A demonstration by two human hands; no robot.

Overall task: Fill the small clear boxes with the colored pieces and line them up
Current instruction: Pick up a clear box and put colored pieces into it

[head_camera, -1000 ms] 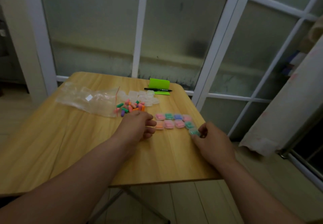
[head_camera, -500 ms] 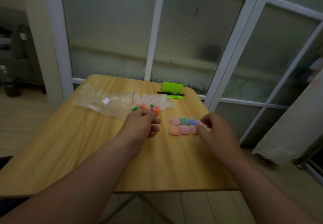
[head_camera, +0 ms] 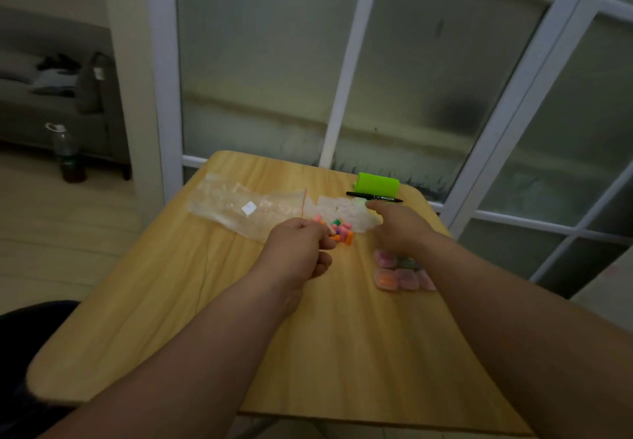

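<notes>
- The right hand [head_camera: 397,229] reaches, forefinger out, to the heap of empty clear boxes [head_camera: 346,211]; whether it grips 1 I cannot tell.
- The left hand [head_camera: 298,250] is curled, fingertips at the colored pieces [head_camera: 337,231]; what it pinches is hidden.
- The filled boxes [head_camera: 399,270] lie in 2 rows beneath the right forearm, which could likely drag them crooked.
- Nudged loose pieces might roll across the worktop [head_camera: 205,301].

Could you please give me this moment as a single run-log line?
left hand: curled at colored pieces | right hand: reaching to empty clear boxes | filled boxes: lined up under right forearm
</notes>
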